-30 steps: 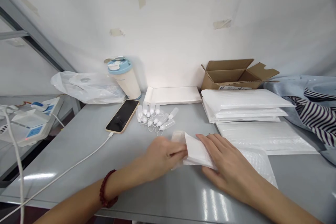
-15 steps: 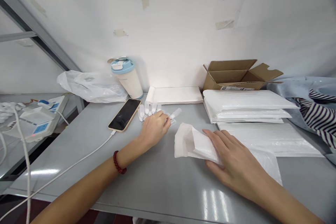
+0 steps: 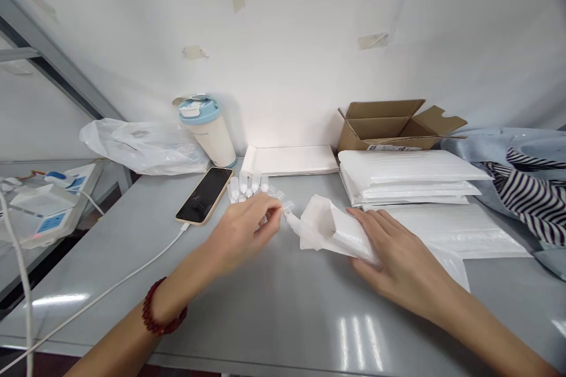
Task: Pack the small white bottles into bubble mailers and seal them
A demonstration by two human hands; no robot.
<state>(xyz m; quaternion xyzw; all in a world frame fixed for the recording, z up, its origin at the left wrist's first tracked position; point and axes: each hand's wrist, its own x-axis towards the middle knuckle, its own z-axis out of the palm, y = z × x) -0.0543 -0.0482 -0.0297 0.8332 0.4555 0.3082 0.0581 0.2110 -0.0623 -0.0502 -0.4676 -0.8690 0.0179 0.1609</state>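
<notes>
In the head view my left hand (image 3: 242, 225) is closed in a pinch on the end of a small translucent plastic tube (image 3: 292, 222). That tube points at the open mouth of a white padded envelope (image 3: 338, 230). My right hand (image 3: 395, 250) grips the envelope from its right side, thumb below and fingers on top, squeezing it so its mouth gapes toward the left. Just beyond my left hand lie several similar tubes (image 3: 249, 184) with white parts, in a loose cluster on the grey table (image 3: 265, 312). My hand hides part of them.
A phone (image 3: 205, 195) on a white cable lies left of the tubes, with a lidded cup (image 3: 210, 135) and plastic bag (image 3: 141, 144) behind. White envelopes (image 3: 411, 168) are stacked right, before an open cardboard box (image 3: 393, 123). A flat white stack (image 3: 289, 160) rests at the wall.
My left hand has drawn back from the cluster with a tube, bringing it beside the envelope's mouth. My right hand still holds the envelope, its mouth slightly raised. The view has shifted a little.
</notes>
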